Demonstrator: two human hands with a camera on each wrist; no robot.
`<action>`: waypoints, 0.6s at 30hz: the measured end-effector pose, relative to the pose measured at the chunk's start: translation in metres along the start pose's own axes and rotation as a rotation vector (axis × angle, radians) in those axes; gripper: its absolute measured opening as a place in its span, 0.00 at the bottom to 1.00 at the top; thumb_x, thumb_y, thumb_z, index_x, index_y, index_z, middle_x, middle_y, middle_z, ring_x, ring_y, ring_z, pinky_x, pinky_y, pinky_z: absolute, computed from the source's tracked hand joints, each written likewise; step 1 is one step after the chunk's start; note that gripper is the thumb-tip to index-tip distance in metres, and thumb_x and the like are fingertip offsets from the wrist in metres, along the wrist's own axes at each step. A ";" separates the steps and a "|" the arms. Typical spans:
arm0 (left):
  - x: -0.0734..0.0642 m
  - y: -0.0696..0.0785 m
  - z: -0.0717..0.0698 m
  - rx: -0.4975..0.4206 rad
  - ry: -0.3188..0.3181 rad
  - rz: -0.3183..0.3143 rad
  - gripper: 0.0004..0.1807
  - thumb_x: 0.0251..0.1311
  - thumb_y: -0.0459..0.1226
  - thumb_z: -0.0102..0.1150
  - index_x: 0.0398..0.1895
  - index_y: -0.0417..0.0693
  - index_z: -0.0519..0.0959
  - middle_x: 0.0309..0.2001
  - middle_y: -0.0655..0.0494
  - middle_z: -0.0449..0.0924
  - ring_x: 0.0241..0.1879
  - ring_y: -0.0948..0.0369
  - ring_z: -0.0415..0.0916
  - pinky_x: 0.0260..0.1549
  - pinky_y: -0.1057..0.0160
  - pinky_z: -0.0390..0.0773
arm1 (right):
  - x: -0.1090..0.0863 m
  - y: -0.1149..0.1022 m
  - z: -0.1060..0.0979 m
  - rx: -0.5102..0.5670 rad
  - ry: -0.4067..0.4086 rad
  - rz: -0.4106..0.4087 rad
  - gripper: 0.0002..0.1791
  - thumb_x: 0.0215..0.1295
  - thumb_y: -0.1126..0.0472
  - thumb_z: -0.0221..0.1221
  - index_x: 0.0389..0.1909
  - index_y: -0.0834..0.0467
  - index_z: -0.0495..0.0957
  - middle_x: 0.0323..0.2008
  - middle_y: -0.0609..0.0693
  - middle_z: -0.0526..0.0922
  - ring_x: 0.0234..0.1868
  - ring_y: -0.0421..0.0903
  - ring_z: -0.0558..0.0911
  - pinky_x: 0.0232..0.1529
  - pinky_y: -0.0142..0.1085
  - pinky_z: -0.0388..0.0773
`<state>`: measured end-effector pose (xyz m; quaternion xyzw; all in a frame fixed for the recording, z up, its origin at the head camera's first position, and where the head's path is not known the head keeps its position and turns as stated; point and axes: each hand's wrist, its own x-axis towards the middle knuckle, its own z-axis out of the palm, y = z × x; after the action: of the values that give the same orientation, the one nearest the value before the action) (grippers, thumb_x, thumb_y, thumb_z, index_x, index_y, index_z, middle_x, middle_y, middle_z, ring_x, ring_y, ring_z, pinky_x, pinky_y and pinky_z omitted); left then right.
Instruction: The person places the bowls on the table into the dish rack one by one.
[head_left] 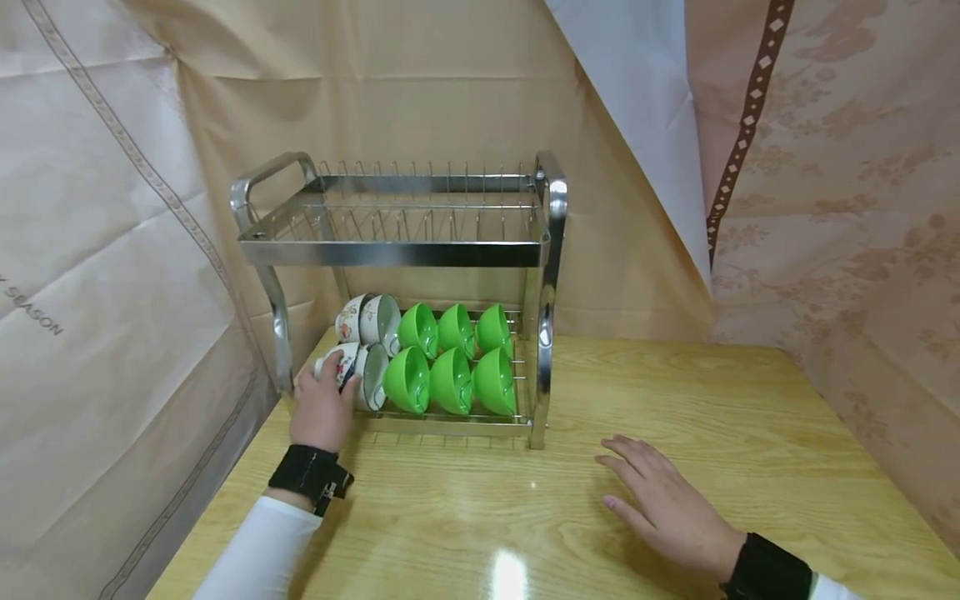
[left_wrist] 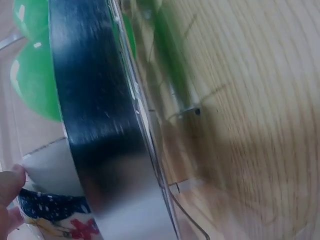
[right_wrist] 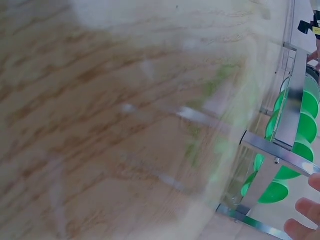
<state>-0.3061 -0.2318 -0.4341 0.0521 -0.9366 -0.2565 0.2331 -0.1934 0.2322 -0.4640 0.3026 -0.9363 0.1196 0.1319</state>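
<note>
My left hand (head_left: 322, 412) grips a white bowl with a floral pattern (head_left: 347, 354) at the front left of the rack's lower shelf. In the left wrist view, fingertips (left_wrist: 11, 182) lie at the rim of this patterned bowl (left_wrist: 55, 212), which shows a dark blue band and a red flower. Right beside it stands another white bowl (head_left: 372, 377), tipped on its side. Two more floral bowls (head_left: 378, 321) sit behind. Over the table to the right of the rack, my right hand (head_left: 667, 508) has its fingers extended and holds nothing.
Several green bowls (head_left: 452, 381) stand in two rows on the lower shelf. The metal two-tier dish rack (head_left: 397, 254) has wire slots on its top tier. It stands on a wood-grain table (head_left: 450, 517), with hanging cloth (head_left: 450, 100) behind and at both sides.
</note>
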 end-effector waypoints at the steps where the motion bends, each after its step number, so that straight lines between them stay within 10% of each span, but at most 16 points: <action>1: 0.001 -0.002 0.001 -0.003 -0.012 -0.003 0.28 0.69 0.46 0.54 0.69 0.48 0.63 0.59 0.22 0.60 0.55 0.31 0.59 0.35 0.31 0.74 | 0.000 0.000 0.000 0.000 -0.005 0.003 0.26 0.68 0.51 0.58 0.63 0.57 0.69 0.66 0.52 0.66 0.68 0.47 0.56 0.68 0.46 0.51; 18: 0.017 -0.018 0.001 -0.136 -0.177 -0.030 0.29 0.77 0.45 0.34 0.74 0.40 0.51 0.64 0.25 0.57 0.61 0.34 0.56 0.57 0.32 0.62 | 0.000 0.001 0.003 0.024 -0.033 0.002 0.26 0.69 0.50 0.57 0.63 0.57 0.70 0.66 0.53 0.66 0.67 0.49 0.58 0.68 0.49 0.53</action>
<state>-0.3221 -0.2506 -0.4371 0.0273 -0.9331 -0.3263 0.1486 -0.1945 0.2317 -0.4663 0.3051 -0.9372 0.1258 0.1127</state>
